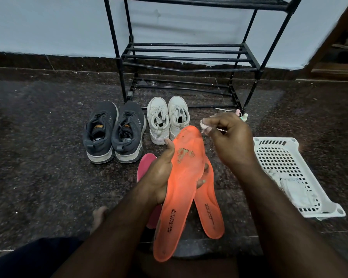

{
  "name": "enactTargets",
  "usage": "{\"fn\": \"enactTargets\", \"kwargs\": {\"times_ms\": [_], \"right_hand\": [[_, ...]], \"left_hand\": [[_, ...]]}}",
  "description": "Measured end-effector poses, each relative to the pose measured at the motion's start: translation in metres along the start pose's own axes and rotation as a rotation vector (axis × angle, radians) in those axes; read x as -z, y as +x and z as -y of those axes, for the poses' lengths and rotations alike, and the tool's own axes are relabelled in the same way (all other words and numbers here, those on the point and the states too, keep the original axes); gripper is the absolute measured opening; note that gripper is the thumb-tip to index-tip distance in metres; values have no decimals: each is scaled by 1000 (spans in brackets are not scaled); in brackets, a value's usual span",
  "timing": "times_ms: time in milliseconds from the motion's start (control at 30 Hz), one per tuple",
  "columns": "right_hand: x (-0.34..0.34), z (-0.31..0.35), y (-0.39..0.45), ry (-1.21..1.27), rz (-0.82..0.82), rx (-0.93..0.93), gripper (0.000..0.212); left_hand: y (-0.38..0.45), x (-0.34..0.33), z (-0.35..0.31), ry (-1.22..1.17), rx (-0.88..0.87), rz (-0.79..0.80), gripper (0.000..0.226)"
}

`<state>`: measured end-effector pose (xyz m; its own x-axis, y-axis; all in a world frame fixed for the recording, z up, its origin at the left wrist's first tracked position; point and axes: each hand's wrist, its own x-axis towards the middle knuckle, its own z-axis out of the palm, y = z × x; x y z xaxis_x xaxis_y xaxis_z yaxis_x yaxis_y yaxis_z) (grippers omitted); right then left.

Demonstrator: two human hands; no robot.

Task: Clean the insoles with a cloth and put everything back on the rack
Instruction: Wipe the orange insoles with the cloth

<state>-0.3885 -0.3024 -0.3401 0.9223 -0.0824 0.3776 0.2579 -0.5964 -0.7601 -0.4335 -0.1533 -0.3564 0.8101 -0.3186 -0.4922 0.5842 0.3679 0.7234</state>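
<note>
The left hand (159, 173) is gripping an orange insole (181, 189) around its middle, thumb lying along the left edge and fingertips curling out from under the right edge, so that the insole is tilting up off the floor with its toe end pointing toward the shoes. The insole's top face is showing worn, scuffed patches where a brownish layer is peeling through near the forefoot and toe, and dark printed lettering is sitting near the heel. The right hand (227, 141) is hovering just beside the toe end, its fingers pinched on a small pale pinkish cloth (205, 127) that is hanging close to the insole's tip; whether it is touching is unclear. A second orange insole (209, 209) is lying flat on the dark speckled floor (38, 157), partly under the held one. A pink insole (146, 165) is peeking out behind the left hand. Farther out, a pair of dark grey sneakers (114, 131) and a pair of white sneakers (167, 119) are standing side by side before a black metal rack (187, 55). A white perforated plastic basket (285, 169) is resting on the floor to the right.
</note>
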Motion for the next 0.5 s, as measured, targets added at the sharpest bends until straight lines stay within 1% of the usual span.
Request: {"fn": "enactTargets", "kwargs": {"times_ms": [33, 67, 100, 233, 333, 433, 467, 500], "right_hand": [[-1, 0, -1, -21, 17, -3, 25], [-2, 1, -3, -38, 32, 2, 25], [-5, 1, -4, -60, 40, 20, 24], [-19, 2, -12, -152, 83, 104, 19], [-31, 11, -23, -146, 114, 195, 15], [-35, 17, -26, -108, 134, 230, 21], [-33, 15, -25, -98, 119, 229, 22], [-31, 13, -22, -98, 86, 220, 23]], "left_hand": [[5, 12, 5, -138, 78, 7, 74], [13, 22, 12, -197, 78, 82, 78], [19, 29, 18, -239, 70, 77, 79], [24, 25, 21, -268, 36, 156, 75], [27, 26, 24, -261, 9, 125, 75], [28, 26, 21, -272, -1, 128, 73], [26, 23, 19, -265, -13, 138, 70], [26, 22, 18, -279, -40, 141, 72]]}}
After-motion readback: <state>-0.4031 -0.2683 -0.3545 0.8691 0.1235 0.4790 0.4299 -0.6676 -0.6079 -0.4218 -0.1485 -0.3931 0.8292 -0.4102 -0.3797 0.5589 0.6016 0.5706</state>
